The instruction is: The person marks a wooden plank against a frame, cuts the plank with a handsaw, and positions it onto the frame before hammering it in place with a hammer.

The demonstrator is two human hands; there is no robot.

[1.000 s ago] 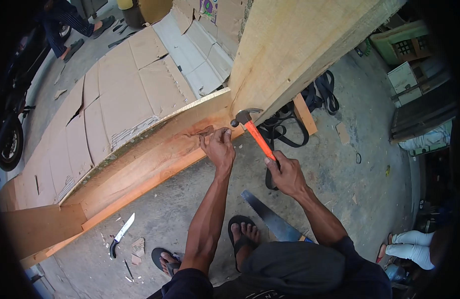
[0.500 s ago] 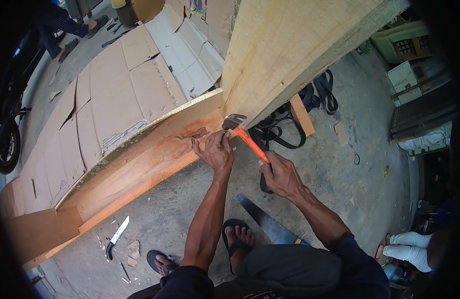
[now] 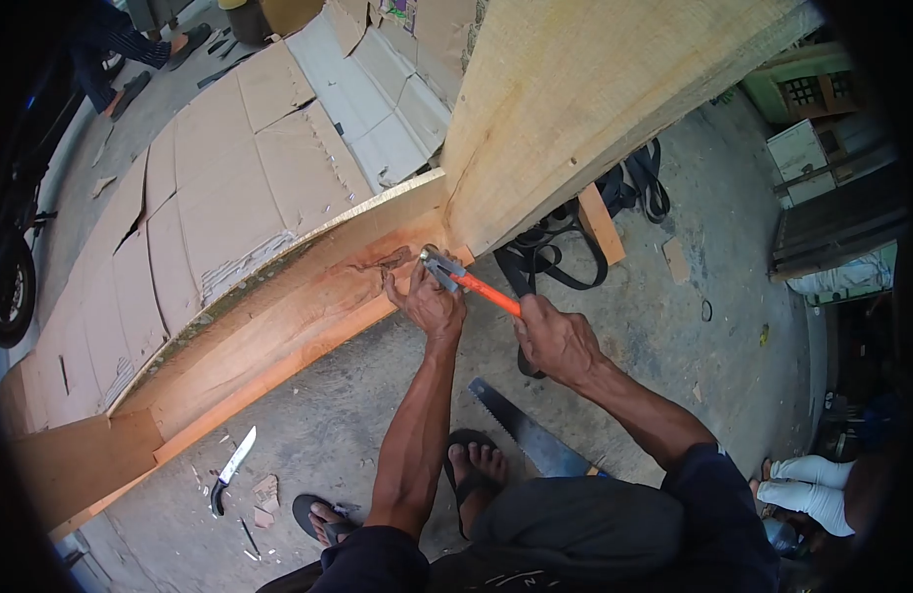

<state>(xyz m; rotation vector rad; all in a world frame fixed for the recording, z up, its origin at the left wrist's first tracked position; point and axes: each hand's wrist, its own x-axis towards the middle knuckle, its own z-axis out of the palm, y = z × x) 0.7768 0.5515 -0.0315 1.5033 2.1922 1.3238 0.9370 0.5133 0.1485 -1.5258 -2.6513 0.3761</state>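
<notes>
My right hand [image 3: 560,338] is wrapped round the orange handle of a claw hammer [image 3: 488,291]. The hammer's metal head lies over the fingers of my left hand [image 3: 433,304], near the inner corner of a wooden frame [image 3: 268,341]. Those left fingers are bent against the frame's board, with thumb and forefinger close together; whatever they pinch is hidden by the hammer head. A wide, pale wooden board [image 3: 545,109] rises from the same corner. Beside my left fingertips, a dark knot marks the wood.
Cardboard sheets [image 3: 219,198] lie along the frame's far side. On the concrete floor are a handsaw [image 3: 535,435], a knife [image 3: 235,465], black straps [image 3: 560,259] and a wood offcut [image 3: 601,227]. One person's legs [image 3: 812,479] show at right, another's feet at upper left.
The hammer head has swung left and down from the board's corner to over my left fingers, turning as it moved. My left hand has stayed nearly in place.
</notes>
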